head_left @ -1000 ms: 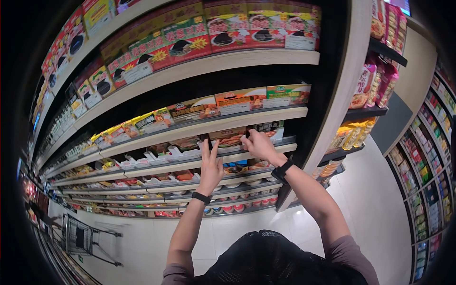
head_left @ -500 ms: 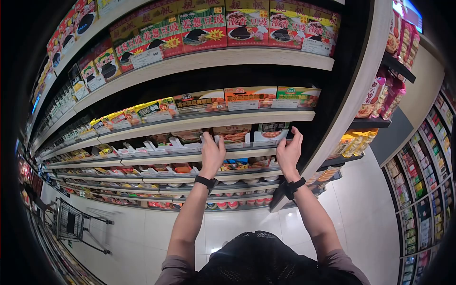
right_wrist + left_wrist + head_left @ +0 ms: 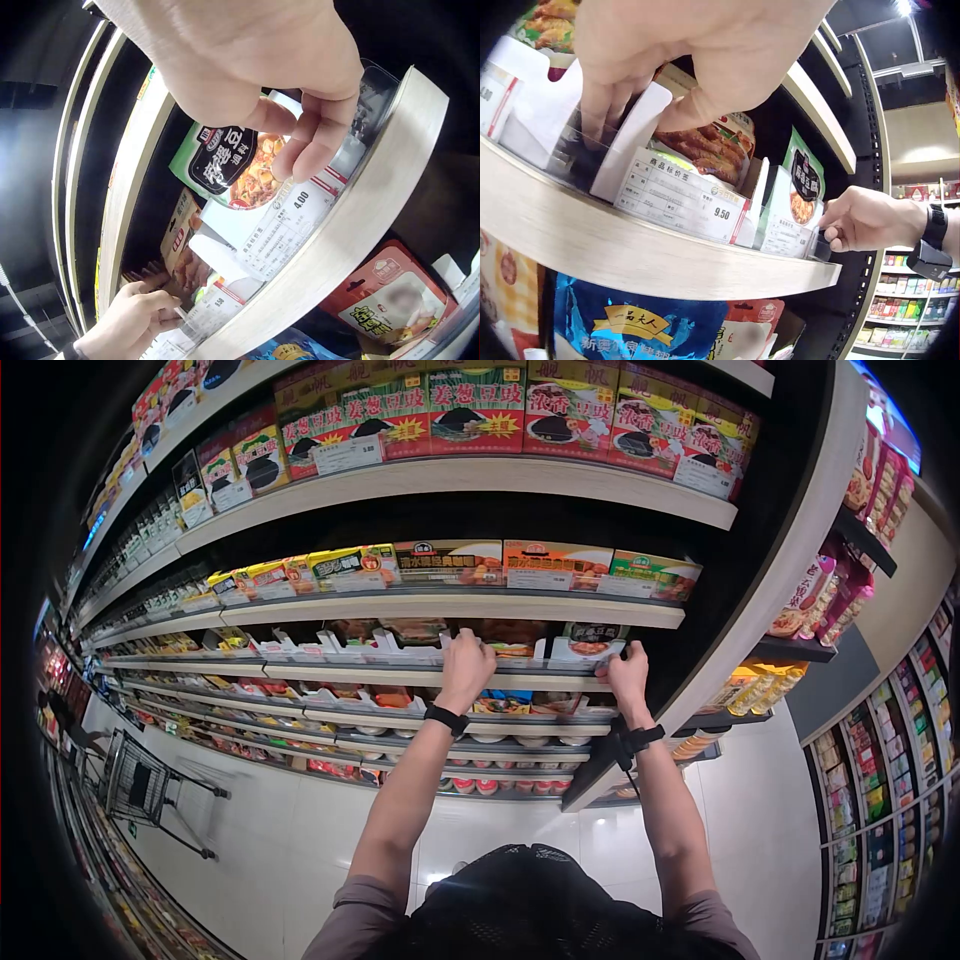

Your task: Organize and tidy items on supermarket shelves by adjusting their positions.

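Observation:
In the head view my left hand (image 3: 467, 668) is at the shelf row below the curry boxes. The left wrist view shows its thumb and fingers pinching the upright side of a white carton (image 3: 635, 142), beside a packet with glazed meat (image 3: 709, 154). My right hand (image 3: 628, 678) is at the row's right end. Up close, its curled fingers (image 3: 307, 146) grip the right side of the white display carton (image 3: 225, 221) holding a green-edged packet (image 3: 217, 161). A 4.00 price label (image 3: 279, 229) is on the shelf front under that packet.
Curry boxes (image 3: 450, 564) line the shelf above, with red and green boxes (image 3: 475, 415) higher up. A dark upright and a pale end panel (image 3: 770, 550) bound the shelves on the right. Noodle packs hang beyond. A cart (image 3: 145, 785) stands at left.
My right hand has moved from between the packets to the right end of the row, beside the green-edged packet. My left hand stays at the row, its fingers more bent. The view has shifted.

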The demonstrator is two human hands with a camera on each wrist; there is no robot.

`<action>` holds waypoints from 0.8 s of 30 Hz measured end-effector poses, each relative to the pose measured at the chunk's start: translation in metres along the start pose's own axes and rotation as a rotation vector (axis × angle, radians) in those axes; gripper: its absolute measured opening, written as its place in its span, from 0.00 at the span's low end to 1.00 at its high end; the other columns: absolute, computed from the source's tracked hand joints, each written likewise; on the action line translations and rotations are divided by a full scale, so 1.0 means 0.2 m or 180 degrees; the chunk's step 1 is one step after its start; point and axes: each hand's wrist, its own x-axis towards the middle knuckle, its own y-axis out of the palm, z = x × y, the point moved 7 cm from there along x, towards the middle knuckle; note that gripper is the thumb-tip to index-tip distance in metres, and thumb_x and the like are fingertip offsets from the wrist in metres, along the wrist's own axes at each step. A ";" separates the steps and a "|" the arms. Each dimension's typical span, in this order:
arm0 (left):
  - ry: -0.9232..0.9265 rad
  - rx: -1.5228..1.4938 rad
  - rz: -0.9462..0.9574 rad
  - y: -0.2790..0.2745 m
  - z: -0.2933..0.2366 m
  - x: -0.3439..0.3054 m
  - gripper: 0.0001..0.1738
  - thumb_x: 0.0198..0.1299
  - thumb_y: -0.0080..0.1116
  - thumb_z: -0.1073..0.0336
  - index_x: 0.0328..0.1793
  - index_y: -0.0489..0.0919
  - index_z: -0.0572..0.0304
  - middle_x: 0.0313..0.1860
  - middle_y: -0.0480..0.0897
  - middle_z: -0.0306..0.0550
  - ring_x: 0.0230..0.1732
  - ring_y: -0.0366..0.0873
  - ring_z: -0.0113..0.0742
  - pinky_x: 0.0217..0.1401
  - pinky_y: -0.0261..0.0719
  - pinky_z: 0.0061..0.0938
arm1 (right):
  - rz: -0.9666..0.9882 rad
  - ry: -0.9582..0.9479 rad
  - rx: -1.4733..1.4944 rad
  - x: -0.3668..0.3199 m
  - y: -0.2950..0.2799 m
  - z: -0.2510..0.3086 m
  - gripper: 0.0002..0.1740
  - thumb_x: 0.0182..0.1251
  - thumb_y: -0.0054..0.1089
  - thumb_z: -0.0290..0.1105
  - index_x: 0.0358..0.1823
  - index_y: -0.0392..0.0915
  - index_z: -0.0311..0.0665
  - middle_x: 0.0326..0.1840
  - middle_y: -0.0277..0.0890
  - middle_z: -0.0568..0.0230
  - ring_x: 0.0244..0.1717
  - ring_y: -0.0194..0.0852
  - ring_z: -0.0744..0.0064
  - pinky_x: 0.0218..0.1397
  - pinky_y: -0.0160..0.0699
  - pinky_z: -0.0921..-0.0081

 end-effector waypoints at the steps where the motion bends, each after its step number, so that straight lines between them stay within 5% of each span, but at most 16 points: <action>1: 0.0025 -0.0004 0.0006 0.00 -0.01 0.00 0.10 0.60 0.56 0.69 0.39 0.74 0.73 0.35 0.83 0.71 0.40 0.82 0.71 0.45 0.80 0.57 | -0.0012 0.0011 -0.0020 -0.01 0.00 0.01 0.06 0.66 0.50 0.18 0.43 0.66 0.27 0.36 0.80 0.48 0.23 0.85 0.65 0.21 0.84 0.71; 12: 0.0176 -0.0081 0.0019 0.00 -0.04 -0.02 0.11 0.61 0.55 0.69 0.40 0.73 0.74 0.34 0.82 0.70 0.39 0.81 0.71 0.44 0.81 0.58 | -0.0019 -0.0070 -0.0071 0.01 0.00 -0.03 0.07 0.65 0.49 0.17 0.44 0.67 0.25 0.35 0.81 0.47 0.24 0.86 0.64 0.23 0.86 0.70; 18: 0.0190 -0.0037 0.0036 0.03 -0.02 -0.01 0.11 0.61 0.55 0.69 0.41 0.73 0.73 0.38 0.81 0.70 0.42 0.80 0.70 0.46 0.80 0.57 | -0.0056 -0.0136 -0.0139 0.01 -0.01 -0.04 0.10 0.63 0.49 0.23 0.45 0.71 0.29 0.26 0.84 0.51 0.26 0.89 0.62 0.32 0.88 0.66; 21: 0.0219 0.0042 0.0026 0.02 -0.03 -0.01 0.11 0.61 0.55 0.69 0.42 0.74 0.74 0.39 0.80 0.70 0.44 0.80 0.70 0.48 0.79 0.57 | 0.0013 -0.0139 -0.0121 0.00 0.01 -0.03 0.08 0.64 0.50 0.16 0.44 0.67 0.27 0.38 0.81 0.48 0.25 0.87 0.63 0.24 0.87 0.71; 24: 0.0254 0.0115 0.0034 0.02 -0.04 -0.01 0.11 0.60 0.56 0.70 0.42 0.75 0.74 0.39 0.80 0.70 0.45 0.80 0.69 0.49 0.79 0.56 | 0.0037 -0.0174 -0.0178 -0.02 0.01 -0.01 0.08 0.64 0.50 0.16 0.43 0.66 0.28 0.38 0.81 0.48 0.25 0.87 0.63 0.24 0.86 0.71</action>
